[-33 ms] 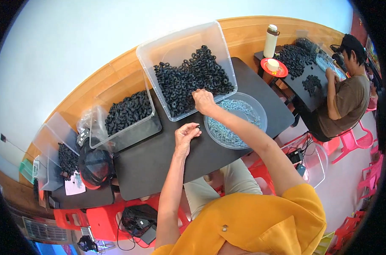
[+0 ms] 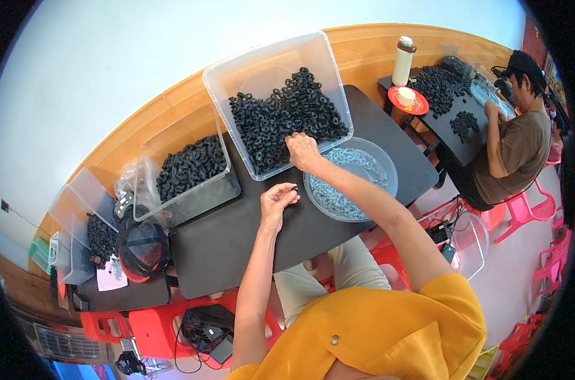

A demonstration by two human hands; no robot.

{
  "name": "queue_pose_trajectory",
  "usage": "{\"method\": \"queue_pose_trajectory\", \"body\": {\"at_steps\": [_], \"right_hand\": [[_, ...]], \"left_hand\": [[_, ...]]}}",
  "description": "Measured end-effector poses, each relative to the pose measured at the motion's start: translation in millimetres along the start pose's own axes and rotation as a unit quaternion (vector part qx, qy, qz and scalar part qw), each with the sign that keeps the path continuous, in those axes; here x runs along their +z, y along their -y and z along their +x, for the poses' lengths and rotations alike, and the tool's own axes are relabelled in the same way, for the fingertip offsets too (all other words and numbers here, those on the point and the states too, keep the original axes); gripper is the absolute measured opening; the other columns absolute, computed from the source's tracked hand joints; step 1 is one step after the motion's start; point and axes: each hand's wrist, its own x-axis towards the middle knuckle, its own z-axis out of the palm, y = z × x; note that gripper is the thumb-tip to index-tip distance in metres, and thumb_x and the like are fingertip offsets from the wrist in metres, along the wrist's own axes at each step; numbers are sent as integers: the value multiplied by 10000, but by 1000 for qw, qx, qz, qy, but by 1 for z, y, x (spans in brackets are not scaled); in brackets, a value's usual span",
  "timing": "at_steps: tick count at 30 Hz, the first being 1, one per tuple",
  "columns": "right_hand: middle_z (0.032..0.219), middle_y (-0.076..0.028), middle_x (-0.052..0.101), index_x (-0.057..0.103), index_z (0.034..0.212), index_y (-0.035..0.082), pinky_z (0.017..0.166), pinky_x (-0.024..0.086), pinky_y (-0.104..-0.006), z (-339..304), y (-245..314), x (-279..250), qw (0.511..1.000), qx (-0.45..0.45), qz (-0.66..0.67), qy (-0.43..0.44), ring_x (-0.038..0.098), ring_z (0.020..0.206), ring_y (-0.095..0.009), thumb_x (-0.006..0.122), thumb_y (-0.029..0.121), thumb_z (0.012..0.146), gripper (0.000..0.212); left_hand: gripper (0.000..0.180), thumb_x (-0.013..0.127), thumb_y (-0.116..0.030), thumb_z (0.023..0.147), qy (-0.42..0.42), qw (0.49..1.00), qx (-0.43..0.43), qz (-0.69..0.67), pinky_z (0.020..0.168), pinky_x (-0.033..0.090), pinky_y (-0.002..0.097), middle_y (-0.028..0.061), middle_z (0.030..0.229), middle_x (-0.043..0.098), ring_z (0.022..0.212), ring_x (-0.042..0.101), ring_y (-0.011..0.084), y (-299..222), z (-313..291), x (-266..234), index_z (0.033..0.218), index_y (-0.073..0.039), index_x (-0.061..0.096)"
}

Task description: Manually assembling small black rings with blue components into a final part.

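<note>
My left hand (image 2: 278, 206) is held over the dark table (image 2: 243, 253), its thumb and fingertips closed on a small black ring-shaped part (image 2: 294, 189). My right hand (image 2: 304, 152) reaches over the near edge of a tilted clear bin (image 2: 262, 73), which holds a heap of black ring-shaped parts (image 2: 287, 114). Its bent fingertips meet the heap; whatever they pinch is hidden. Under my right forearm stands a round clear tub (image 2: 394, 174) of small silvery pieces, too small to name exactly.
Left of the tilted bin, another clear bin (image 2: 199, 206) holds more black parts. A side table (image 2: 135, 294) carries a black mesh bag (image 2: 142, 247). At the right, a person (image 2: 515, 139) handles things at another table, near a cream bottle (image 2: 403, 62) and a red plate (image 2: 419, 109).
</note>
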Motion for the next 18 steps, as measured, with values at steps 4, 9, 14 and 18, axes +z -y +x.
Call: {"method": "queue_pose_trajectory", "body": {"at_steps": [4,9,14,18], "right_hand": [[887,-148,561,588,822,13,683,491,-354,-5,-1,4,999,0,-9,-35,564,847,-274,593,80,660,175],[878,-162,554,601,728,12,703,477,-383,-14,-10,-10,999,0,28,19,551,854,-295,546,53,661,97],[847,-125,577,614,741,54,709,482,-401,-20,-11,-23,998,2,57,-3,571,840,-308,569,57,679,77],[805,-116,588,608,737,70,690,476,-402,-19,-16,-29,992,46,115,22,577,804,-304,601,43,629,111]], "left_hand": [[176,650,-46,776,-3,1000,-1,-6,657,509,224,49,829,634,708,620,119,0,0,1,946,-14,617],[180,652,-51,775,-3,1000,-6,2,652,509,228,50,819,635,706,621,121,0,2,-2,946,-12,616],[180,659,-61,772,0,1000,-7,0,650,510,225,45,813,640,696,622,119,-1,2,-2,942,-16,619],[173,646,-50,778,5,1000,-7,-2,649,512,225,45,826,637,702,623,121,-1,1,0,946,-19,617]]}}
